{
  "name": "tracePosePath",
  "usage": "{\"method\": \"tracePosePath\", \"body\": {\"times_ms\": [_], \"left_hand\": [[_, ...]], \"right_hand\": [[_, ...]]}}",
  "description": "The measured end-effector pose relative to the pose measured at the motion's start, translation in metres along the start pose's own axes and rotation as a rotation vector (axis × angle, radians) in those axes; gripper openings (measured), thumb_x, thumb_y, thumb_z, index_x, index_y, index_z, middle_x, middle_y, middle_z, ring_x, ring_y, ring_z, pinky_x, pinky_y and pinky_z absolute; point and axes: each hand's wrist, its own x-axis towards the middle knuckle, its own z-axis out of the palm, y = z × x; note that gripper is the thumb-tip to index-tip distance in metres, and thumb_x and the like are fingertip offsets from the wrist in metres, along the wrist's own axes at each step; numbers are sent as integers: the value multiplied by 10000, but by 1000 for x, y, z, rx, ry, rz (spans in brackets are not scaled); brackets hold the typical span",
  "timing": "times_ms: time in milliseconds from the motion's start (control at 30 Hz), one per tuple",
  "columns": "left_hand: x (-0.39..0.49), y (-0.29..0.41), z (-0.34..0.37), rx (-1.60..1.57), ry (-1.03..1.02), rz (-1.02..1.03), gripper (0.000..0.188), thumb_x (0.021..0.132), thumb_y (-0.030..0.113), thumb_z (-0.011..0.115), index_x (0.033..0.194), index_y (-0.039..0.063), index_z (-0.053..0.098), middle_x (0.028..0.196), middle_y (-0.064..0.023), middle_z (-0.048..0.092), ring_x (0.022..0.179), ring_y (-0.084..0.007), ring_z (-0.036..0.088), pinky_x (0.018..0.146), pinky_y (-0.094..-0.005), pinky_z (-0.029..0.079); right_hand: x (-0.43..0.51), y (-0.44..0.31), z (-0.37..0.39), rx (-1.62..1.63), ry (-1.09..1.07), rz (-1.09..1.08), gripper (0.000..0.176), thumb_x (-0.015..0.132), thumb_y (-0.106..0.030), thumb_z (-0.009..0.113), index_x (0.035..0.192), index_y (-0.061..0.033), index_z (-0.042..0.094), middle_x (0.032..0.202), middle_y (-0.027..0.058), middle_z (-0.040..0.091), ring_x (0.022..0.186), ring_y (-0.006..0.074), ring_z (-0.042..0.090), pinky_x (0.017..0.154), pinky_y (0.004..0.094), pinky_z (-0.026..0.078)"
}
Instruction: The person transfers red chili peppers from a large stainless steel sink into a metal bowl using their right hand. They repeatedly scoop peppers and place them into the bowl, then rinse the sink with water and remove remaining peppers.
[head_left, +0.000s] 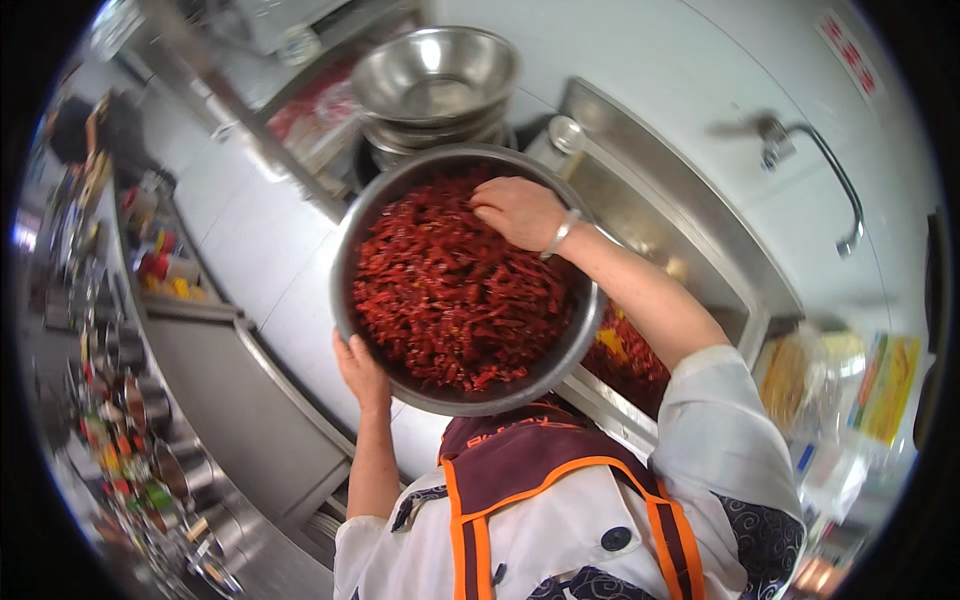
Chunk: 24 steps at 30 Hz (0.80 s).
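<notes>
A large stainless steel bowl full of cut dried red chilies is in front of my body. My left hand holds the bowl's near left rim, its fingers partly hidden beneath the side. My right hand, with a bracelet at the wrist, rests in the chilies near the far right rim. Its fingers are curled and the tips touch the chilies; whether they pinch any cannot be told. More red chilies with something yellow lie lower right, partly behind my right forearm.
Stacked steel bowls stand beyond the big bowl. A steel sink runs along the wall at right, under a faucet. A steel counter with containers is at left. Plastic bags are at far right. A person is far left.
</notes>
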Motion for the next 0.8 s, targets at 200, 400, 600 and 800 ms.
{"method": "tracePosePath", "body": {"times_ms": [200, 400, 600, 800], "left_hand": [[6, -24, -9, -215, -113, -83, 373, 915, 178, 363, 1227, -26, 360, 1087, -106, 495, 953, -173, 471, 842, -282, 380], [0, -4, -6, 13, -25, -126, 518, 909, 301, 406, 1291, -33, 302, 1153, -135, 470, 997, -197, 457, 871, -297, 362], [8, -4, -17, 93, -63, -144, 526, 902, 312, 421, 1274, -48, 329, 1158, -155, 477, 1008, -215, 477, 863, -315, 387], [18, -26, -52, 826, -219, 475, 385, 894, 210, 395, 1220, 6, 409, 1234, -168, 429, 1099, -297, 448, 918, -345, 358]], "right_hand": [[-55, -2, -52, 1235, 318, 520, 232, 884, -180, 450, 821, 12, 564, 814, 161, 623, 742, 232, 627, 648, 305, 511], [-224, 90, -53, 1199, 587, 915, 229, 879, -223, 482, 866, -2, 541, 821, 139, 606, 725, 227, 612, 616, 316, 508], [-433, 198, 35, 654, 532, 1635, 447, 791, -280, 604, 1176, -80, 495, 1022, 87, 586, 859, 197, 580, 665, 295, 450], [-504, 247, 73, 163, 44, 1616, 712, 712, -377, 669, 1292, -88, 376, 1281, 205, 397, 1190, 332, 380, 982, 370, 330]]}}
